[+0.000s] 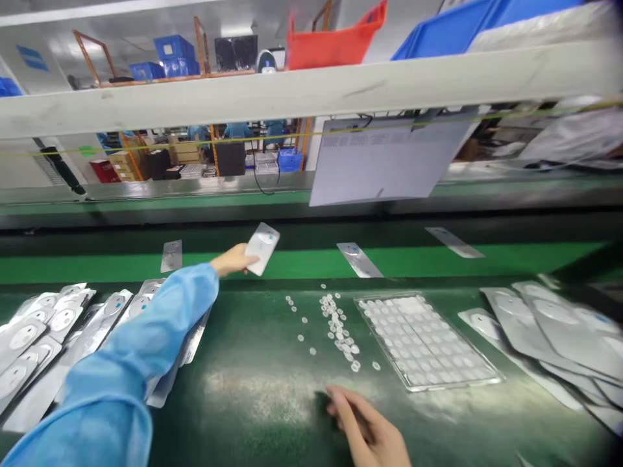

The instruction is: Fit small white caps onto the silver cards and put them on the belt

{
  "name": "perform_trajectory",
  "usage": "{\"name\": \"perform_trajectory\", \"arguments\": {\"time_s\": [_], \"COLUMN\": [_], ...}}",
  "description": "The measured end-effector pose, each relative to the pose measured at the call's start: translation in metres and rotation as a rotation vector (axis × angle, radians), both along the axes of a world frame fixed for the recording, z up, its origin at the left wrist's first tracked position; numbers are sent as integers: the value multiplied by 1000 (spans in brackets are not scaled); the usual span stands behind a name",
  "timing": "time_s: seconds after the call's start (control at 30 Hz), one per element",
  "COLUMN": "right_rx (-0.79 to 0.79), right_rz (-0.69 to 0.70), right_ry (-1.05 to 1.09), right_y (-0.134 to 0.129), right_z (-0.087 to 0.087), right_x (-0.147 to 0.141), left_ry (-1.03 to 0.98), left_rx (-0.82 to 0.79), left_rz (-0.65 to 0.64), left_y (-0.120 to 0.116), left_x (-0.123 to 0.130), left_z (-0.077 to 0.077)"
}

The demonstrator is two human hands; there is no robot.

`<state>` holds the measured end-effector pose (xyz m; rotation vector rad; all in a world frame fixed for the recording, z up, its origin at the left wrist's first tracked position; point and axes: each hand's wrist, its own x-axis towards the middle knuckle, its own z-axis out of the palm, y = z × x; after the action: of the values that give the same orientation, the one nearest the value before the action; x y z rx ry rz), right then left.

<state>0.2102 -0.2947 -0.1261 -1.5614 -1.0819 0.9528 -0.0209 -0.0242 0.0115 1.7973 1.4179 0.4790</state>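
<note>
My left hand (236, 259), at the end of a blue sleeve, is stretched forward over the green belt (302, 264). It grips a flat silver panel (263, 248) with a round ring and a small blue dot. My right hand (367, 428) is low over the dark green worktop, fingers curled together; whatever they may hold is hidden. Beyond it lies a loose scatter of small clear discs (337, 324). To the right of these is a clear tray (428, 340) with rows of pale round pieces.
Similar panels lie in overlapping piles at the left (63, 321) and right (559, 324). Single panels rest on the belt, one left (171, 256) and two right (359, 259) of my left hand. A white sheet (384, 159) hangs above; an overhead shelf carries a red bin (335, 45).
</note>
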Motion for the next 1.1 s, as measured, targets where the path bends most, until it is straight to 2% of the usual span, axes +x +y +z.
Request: {"name": "perform_trajectory", "arguments": {"time_s": [0.13,0.17,0.2,0.27,0.33,0.4,0.5,0.57,0.67,0.73,0.8,0.83,0.87,0.93,1.03,1.1], "right_rx": [-8,4,14,13,-22,-51,-55,-63,-70,-7,133,216,292,401,464,480], "right_rz": [229,266,310,416,552,630,645,650,583,410,206,154,145,228,329,358], "right_ry": [254,276,281,250,175,70,-30,-30,-22,-73,-196,-271,-341,-455,-588,-654], "right_y": [20,24,25,23,16,10,5,3,-2,-7,-9,-8,-6,0,9,13], "right_z": [30,35,37,38,35,33,32,32,33,34,37,39,42,46,48,47], "right_x": [-45,-53,-59,-66,-68,-68,-69,-70,-68,-63,-59,-58,-57,-57,-58,-58], "left_ry": [-199,-330,-426,-622,-782,-941,-1123,-1158,-1144,-1113,-1069,-1043,-1013,-944,-858,-872], "left_rx": [-193,-275,-313,-388,-463,-561,-681,-708,-714,-712,-715,-715,-709,-662,-593,-623], "left_rz": [-206,-259,-226,-95,75,170,197,220,263,269,252,232,211,173,141,130], "left_y": [-128,-155,-177,-204,-212,-210,-206,-207,-211,-213,-214,-214,-214,-215,-215,-216], "left_x": [2,-1,-5,-11,-11,-8,-3,-2,-2,-2,-2,-2,-1,0,-1,-4], "left_z": [-42,-52,-61,-74,-85,-92,-98,-99,-99,-99,-97,-96,-94,-92,-91,-93]}}
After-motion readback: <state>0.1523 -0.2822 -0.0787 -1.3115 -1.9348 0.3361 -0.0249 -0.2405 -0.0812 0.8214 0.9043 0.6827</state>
